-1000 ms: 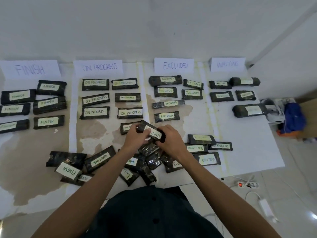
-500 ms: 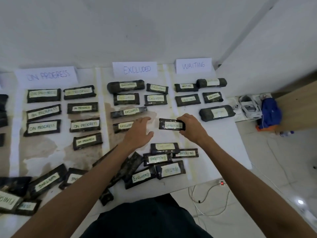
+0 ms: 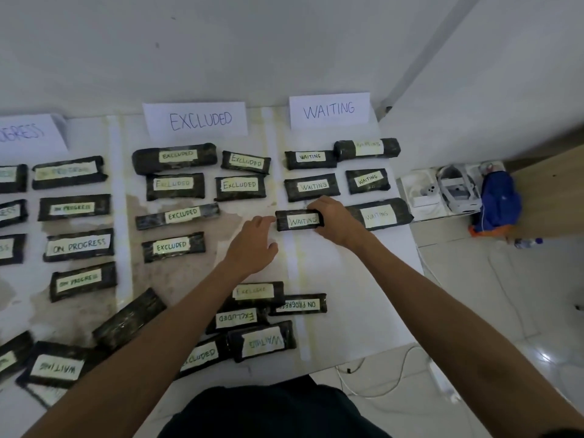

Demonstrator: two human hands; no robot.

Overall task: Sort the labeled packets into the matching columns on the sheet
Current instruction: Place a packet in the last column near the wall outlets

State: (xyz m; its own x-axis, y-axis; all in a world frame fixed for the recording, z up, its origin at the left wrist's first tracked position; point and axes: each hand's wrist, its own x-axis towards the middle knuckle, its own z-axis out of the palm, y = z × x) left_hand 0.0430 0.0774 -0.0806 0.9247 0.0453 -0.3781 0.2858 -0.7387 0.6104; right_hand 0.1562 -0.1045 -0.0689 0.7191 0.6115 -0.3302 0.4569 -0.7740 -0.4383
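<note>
Heap of unsorted packets (image 3: 240, 319) fills the lower centre and lower left of the frame, labels mixed. Above it, mid-frame, the right hand (image 3: 335, 221) curls round the right end of a WAITING packet (image 3: 298, 220), which sits third row down in the right-hand column. The left hand (image 3: 252, 245) is spread, fingers relaxed, tips just beside the packet's left end. Placement looks nearly done. Next comes letting go, then a fresh pick from the heap. Farthest up, the WAITING header (image 3: 329, 109) confirms the match.
</note>
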